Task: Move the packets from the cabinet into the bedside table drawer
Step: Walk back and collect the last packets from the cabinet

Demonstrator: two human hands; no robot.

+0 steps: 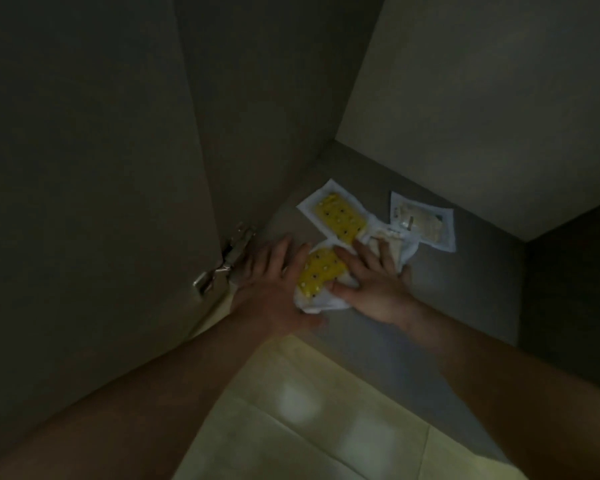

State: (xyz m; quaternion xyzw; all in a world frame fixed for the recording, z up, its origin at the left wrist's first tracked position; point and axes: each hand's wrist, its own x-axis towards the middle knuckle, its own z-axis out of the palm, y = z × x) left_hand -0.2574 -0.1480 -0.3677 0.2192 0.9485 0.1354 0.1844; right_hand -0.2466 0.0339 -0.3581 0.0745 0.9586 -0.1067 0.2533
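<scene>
On cabinet floor (465,271) | left hand (274,285) flat against yellow packet (317,275) | right hand (374,285) spread atop it

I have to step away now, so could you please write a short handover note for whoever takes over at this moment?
Left hand: open, flat against the near yellow packet.
Right hand: open, fingers spread over that packet and a pale packet.
The far yellow packet and clear packet lie on the cabinet floor.
Done: nothing lifted yet.
Left: gather all four and carry them to the drawer, which is out of view.
</scene>
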